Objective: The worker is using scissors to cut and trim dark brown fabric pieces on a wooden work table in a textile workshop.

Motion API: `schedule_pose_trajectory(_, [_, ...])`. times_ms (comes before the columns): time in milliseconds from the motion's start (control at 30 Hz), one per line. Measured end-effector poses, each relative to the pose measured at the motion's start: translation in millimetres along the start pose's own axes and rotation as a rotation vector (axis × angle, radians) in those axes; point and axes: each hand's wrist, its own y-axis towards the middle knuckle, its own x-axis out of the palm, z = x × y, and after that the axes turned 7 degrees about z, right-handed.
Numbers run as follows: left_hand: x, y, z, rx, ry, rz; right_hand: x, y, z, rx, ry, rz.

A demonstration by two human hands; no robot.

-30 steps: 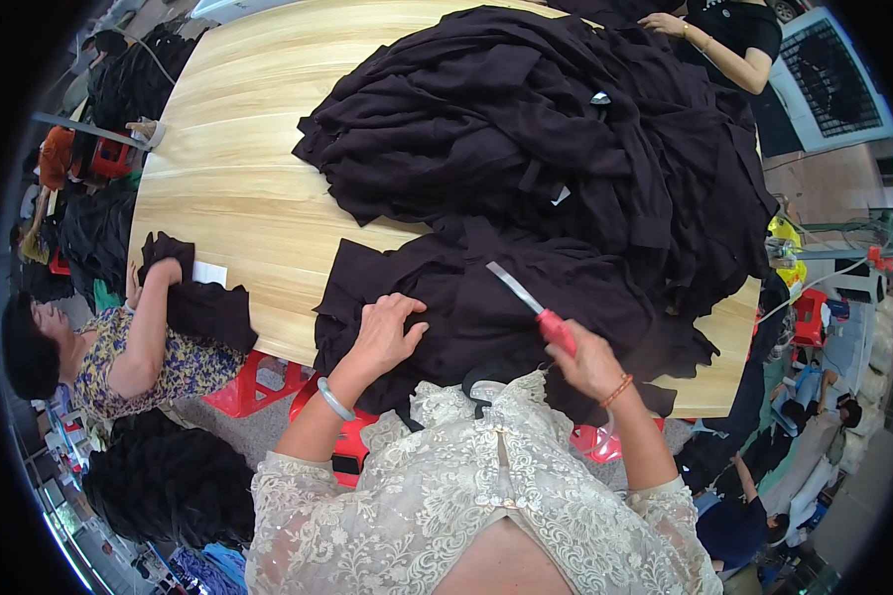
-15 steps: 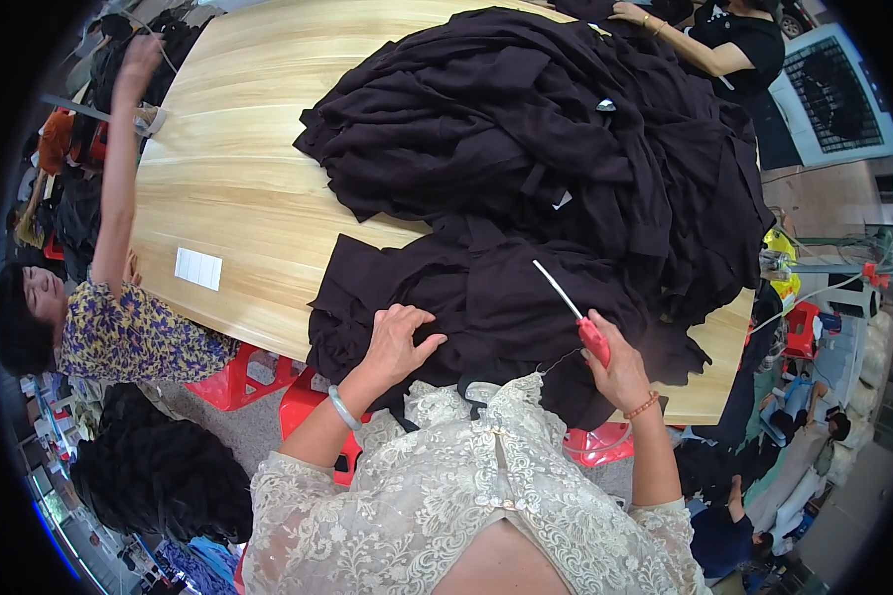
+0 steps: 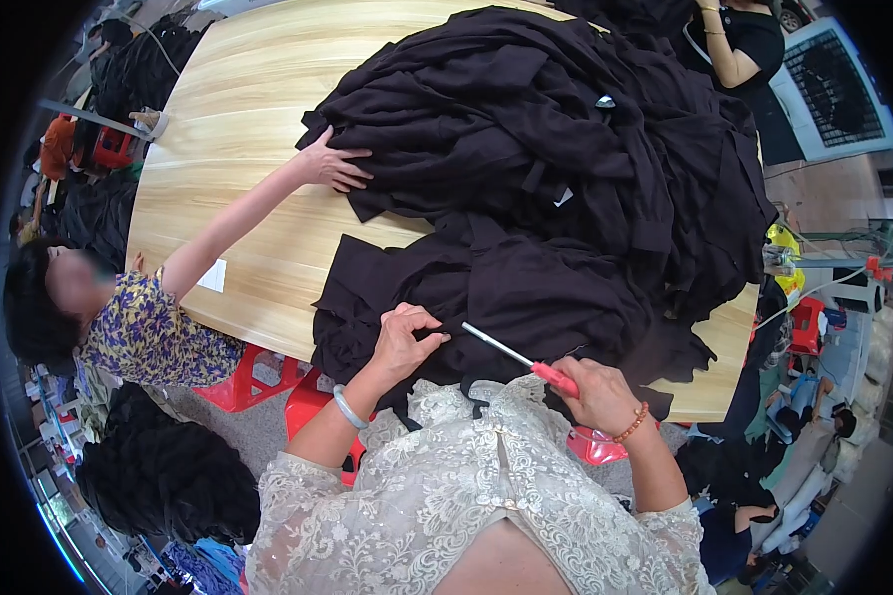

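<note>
A dark garment [image 3: 526, 288] lies bunched on the table edge right before me. My left hand [image 3: 407, 342] is closed at its left part, with thumb and forefinger pinching a bit of the dark cloth. In my right hand [image 3: 600, 397] is a red-handled tool with a slim metal rod [image 3: 501, 345], its handle wrapped by my fingers. The rod slants up and left over the garment, its tip close to my left fingertips. Beyond lies a large heap of dark garments [image 3: 486, 109], with small pale tags showing.
At the left, a person in a flowered top rests a hand [image 3: 332, 167] on the heap's left edge. Another person in black [image 3: 744, 50] stands at the far right. A white paper [image 3: 212, 276] lies on the wooden table [image 3: 228, 129]. Red stools [image 3: 253, 382] stand below its edge.
My right hand has tipped the rod down leftward, toward my left fingers, which have closed together. The person at left has swung an arm from raised onto the heap. The far person's hand has lifted off.
</note>
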Motion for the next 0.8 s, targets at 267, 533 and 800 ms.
schedule_pose_trajectory(267, [-0.4,-1.7,11.0,0.193,0.046,0.111,-4.3,-1.0,-12.6,-0.014,-0.126,-0.199])
schedule_pose_trajectory(533, [0.9,-1.5,16.2,0.175,0.017,0.058,-6.2,2.9,-14.1,-0.004,-0.062,-0.266])
schedule_pose_trajectory(800, [-1.6,6.8,16.9,0.177,0.0,0.036,-12.0,3.7,-17.1,0.068,-0.072,-0.268])
